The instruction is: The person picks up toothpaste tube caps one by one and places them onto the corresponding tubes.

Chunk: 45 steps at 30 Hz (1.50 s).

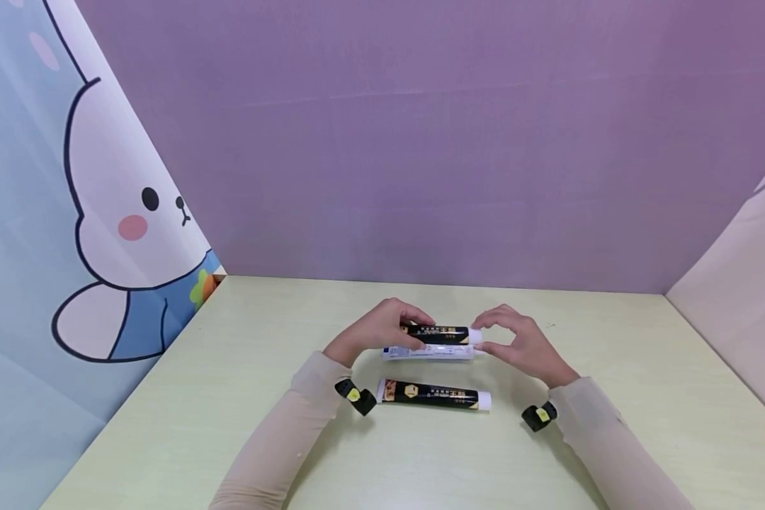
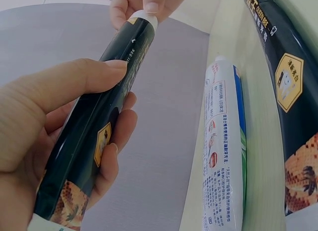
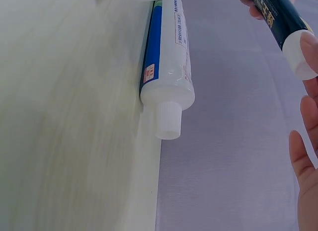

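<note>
My left hand (image 1: 382,327) grips a black toothpaste tube (image 1: 445,335) around its body, thumb along the top and fingers curled beneath. At the tube's other end, my right hand (image 1: 528,347) pinches the white cap (image 3: 297,54) between thumb and fingertips. The held tube is raised above the table, with its honeycomb-printed end toward my left wrist. A white toothpaste tube (image 2: 221,146) with a blue stripe lies just below it, partly overlapped in the head view. Nearer to me lies a second black toothpaste tube (image 1: 430,394), its white cap to the right.
The pale wooden table (image 1: 242,397) runs back to a purple cloth backdrop (image 1: 421,156). On the left hangs a light-blue curtain (image 1: 13,283) with a cartoon animal. A small black wrist camera (image 1: 355,397) sits at my left cuff, another (image 1: 539,416) at my right.
</note>
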Available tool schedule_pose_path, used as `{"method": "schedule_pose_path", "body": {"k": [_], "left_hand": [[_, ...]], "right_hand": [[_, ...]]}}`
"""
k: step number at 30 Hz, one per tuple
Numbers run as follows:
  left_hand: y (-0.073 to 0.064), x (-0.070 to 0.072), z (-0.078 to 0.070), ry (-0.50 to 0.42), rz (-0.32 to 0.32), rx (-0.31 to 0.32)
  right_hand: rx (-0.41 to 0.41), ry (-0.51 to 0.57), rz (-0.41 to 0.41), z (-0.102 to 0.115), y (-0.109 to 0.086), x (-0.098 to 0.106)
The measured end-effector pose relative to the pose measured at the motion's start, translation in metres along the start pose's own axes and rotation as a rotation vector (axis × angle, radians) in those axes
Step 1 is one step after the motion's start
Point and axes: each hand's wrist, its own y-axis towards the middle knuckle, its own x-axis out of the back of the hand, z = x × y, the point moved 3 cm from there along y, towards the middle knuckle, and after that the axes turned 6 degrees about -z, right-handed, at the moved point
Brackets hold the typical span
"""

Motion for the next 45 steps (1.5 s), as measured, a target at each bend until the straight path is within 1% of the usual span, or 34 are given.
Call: {"method": "schedule_pose_path", "body": {"k": [4, 8, 12, 19, 24, 29, 31, 40, 45], "left_hand": [[-0.001, -0.0004, -0.0011, -0.004, -0.001, -0.001], [-0.0003, -0.0005, -0.0012, -0.002, -0.001, -0.003], [0.0007, -0.0002, -0.0008, 0.001, -0.003, -0.01], [0.0007, -0.0003, 0.0002, -0.011, 0.001, 0.0], [0.0009, -0.0007, 0.0005, -0.014, -0.001, -0.002], [0.001, -0.001, 0.0004, -0.002, -0.003, 0.002], [0.0009, -0.001, -0.0003, 0.0, -0.004, 0.008], [0.0009, -0.0009, -0.0015, -0.006, -0.011, 0.016], [0.0012, -0.0004, -0.002, -0.024, -0.013, 0.019]], "right_hand": [[0.013, 0.008, 0.002, -0.0019, -0.0013, -0.0003], [0.008, 0.006, 0.0, -0.0027, -0.0016, 0.0001], [-0.018, -0.007, 0.002, -0.0032, -0.0014, 0.0006], [-0.077, -0.013, 0.034, -0.005, -0.002, -0.0018], [-0.166, -0.015, 0.067, -0.0047, -0.0013, -0.0023], [-0.271, 0.01, 0.115, -0.005, 0.0001, -0.0026], [-0.304, 0.018, 0.122, -0.0057, 0.0004, -0.0028], [-0.43, 0.085, 0.11, -0.0067, 0.0005, -0.0043], [-0.456, 0.091, 0.075, -0.0062, 0.0001, -0.0034]]}}
